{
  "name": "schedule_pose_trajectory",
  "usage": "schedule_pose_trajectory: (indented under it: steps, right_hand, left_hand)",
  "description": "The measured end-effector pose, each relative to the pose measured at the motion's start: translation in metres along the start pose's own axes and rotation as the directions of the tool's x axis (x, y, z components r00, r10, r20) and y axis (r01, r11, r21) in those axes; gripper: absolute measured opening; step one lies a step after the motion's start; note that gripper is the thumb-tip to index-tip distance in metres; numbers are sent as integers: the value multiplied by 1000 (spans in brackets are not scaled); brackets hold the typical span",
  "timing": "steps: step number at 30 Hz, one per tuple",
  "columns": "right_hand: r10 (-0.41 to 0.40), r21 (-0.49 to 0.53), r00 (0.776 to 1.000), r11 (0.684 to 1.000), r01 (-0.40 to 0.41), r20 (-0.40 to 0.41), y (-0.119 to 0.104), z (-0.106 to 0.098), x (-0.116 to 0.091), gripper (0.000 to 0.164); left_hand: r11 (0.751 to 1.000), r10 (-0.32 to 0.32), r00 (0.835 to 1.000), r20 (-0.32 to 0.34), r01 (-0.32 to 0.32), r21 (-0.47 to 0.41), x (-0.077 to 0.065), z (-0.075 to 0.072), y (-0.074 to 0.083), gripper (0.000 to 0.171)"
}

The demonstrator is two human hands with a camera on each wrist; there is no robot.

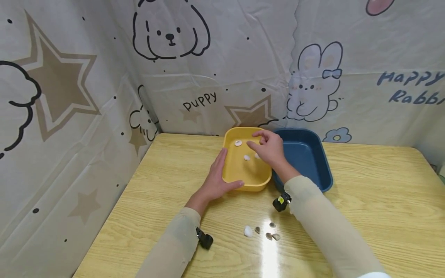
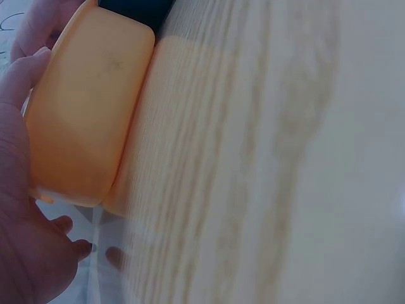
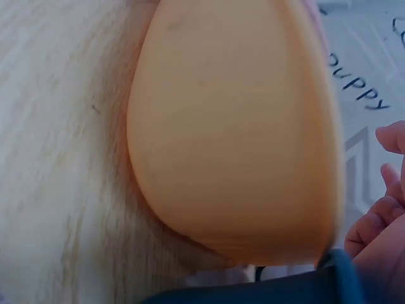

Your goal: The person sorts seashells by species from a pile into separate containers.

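My left hand [image 1: 217,179] rests on the near left corner of the yellow bin [image 1: 243,188]. Its straight fingers lie along the left side, the thumb over the near rim. Above the bin's right half hovers my right hand [image 1: 270,148], thumb and index finger apart with nothing visible between them, other fingers bent. Inside the bin lie a round white shell [image 1: 238,143] at the back left, a small white shell [image 1: 247,157] near the middle and another pale shell [image 1: 257,156] partly hidden by the right hand. The right wrist view shows the bin's outer wall [image 3: 234,126].
A dark blue bin [image 1: 326,170] stands against the yellow bin's right side, with the right forearm across its near left corner. On the wooden table [image 1: 146,216] nearer me lie a white shell [image 1: 248,231] and several small brown shells [image 1: 269,236]. A printed curtain [image 1: 222,65] hangs behind.
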State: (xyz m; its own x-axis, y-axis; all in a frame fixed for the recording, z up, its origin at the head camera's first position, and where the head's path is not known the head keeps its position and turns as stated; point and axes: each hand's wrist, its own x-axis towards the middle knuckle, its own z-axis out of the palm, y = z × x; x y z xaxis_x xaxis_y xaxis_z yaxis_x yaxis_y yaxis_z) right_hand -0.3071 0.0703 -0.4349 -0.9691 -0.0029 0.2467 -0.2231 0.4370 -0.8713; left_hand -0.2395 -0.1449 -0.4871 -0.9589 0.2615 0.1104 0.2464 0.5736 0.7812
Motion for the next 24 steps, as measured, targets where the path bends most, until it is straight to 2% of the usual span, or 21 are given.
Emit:
schedule_pose_trajectory:
  steps: [11, 18, 24]
  right_hand:
    - [-108, 4, 992, 994, 108, 60, -20, -16, -42, 25]
    - [-150, 18, 985, 989, 149, 82, -19, -23, -75, 23]
    - [-212, 31, 973, 977, 210, 90, -14, -26, -107, 22]
  left_hand:
    - [1000, -24, 1000, -5, 24, -6, 1, 3, 1, 119]
    - [1000, -22, 1000, -1, 22, -3, 1, 3, 1, 119]
    - [1000, 7, 1000, -12, -6, 21, 2, 4, 0, 121]
